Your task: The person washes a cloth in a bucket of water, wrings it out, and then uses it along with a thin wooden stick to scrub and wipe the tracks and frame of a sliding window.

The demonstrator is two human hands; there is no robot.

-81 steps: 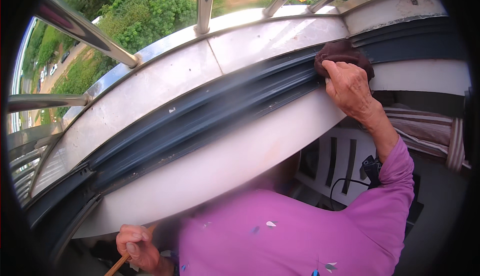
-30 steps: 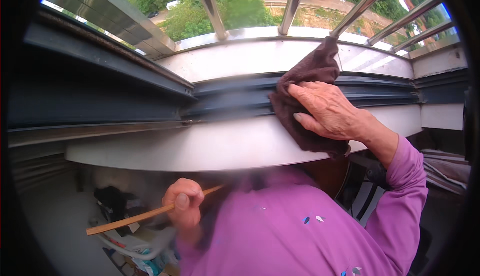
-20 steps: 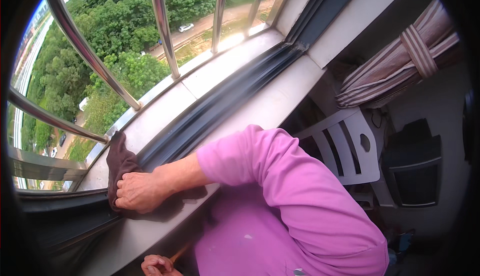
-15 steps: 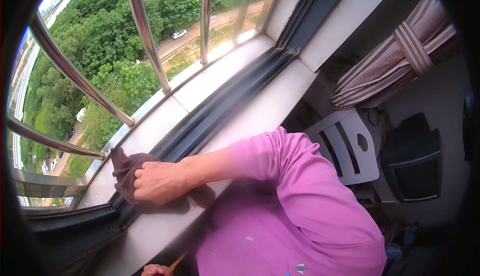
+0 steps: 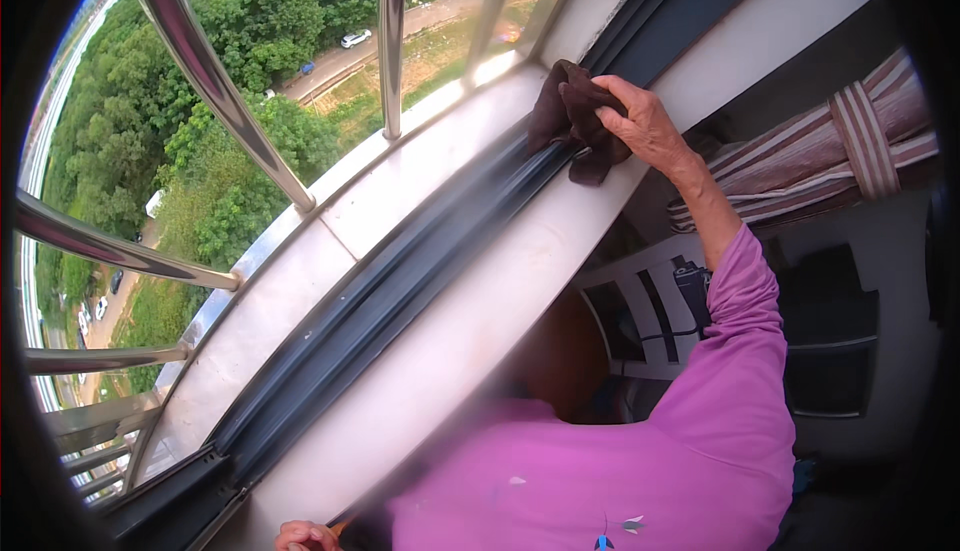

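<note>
My right hand is closed on a dark brown cloth, at the far right end of the window track. The cloth lies bunched over the dark metal track and against the corner of the frame, with one flap hanging onto the white inner sill. At the lower edge my left hand shows only in part, its fingers curled. Beside it is a sliver of something orange-brown, mostly cut off, so what the fingers hold cannot be made out.
Shiny metal bars stand along the outer ledge, with trees and a road far below. On the right hang a tied striped curtain, a white slatted chair and a dark boxy object. A black sash stands lower left.
My right hand has carried the cloth along the track from the near left end to the far right corner. The arm is now stretched out. My left hand stays low.
</note>
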